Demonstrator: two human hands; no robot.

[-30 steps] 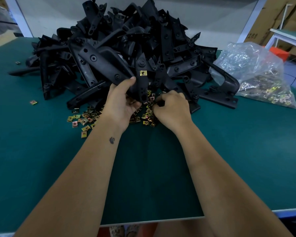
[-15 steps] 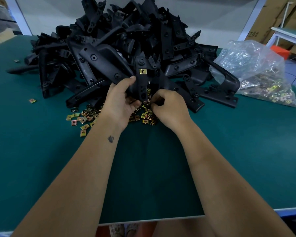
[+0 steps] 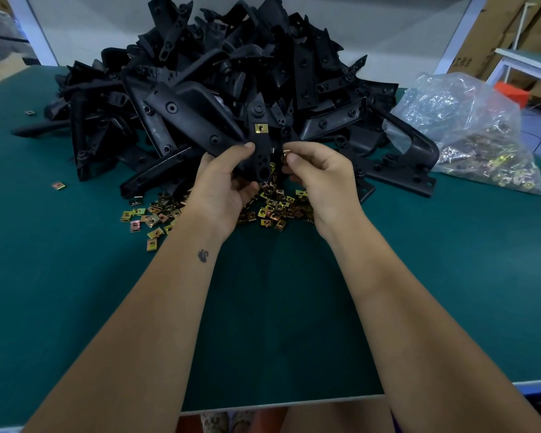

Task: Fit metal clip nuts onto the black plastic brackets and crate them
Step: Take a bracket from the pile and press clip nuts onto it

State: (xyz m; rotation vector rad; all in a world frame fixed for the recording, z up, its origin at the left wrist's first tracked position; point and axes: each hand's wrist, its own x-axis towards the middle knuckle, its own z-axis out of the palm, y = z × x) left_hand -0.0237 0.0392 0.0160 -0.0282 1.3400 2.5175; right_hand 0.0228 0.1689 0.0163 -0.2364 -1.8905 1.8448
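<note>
My left hand grips a black plastic bracket upright above the table; one gold clip nut sits on its upper part. My right hand pinches another small clip nut between thumb and fingertips, right beside the bracket's edge. Loose clip nuts lie scattered on the green mat below both hands. Behind them rises a big heap of black brackets. No crate is in view.
A clear plastic bag of clip nuts lies at the right. Stray nuts lie on the green table at left. Cardboard boxes and a white frame stand at the far right. The table's front edge runs near my body.
My right hand has lifted from the loose nuts with one pinched in its fingertips, up beside the bracket. The left hand has raised the bracket slightly.
</note>
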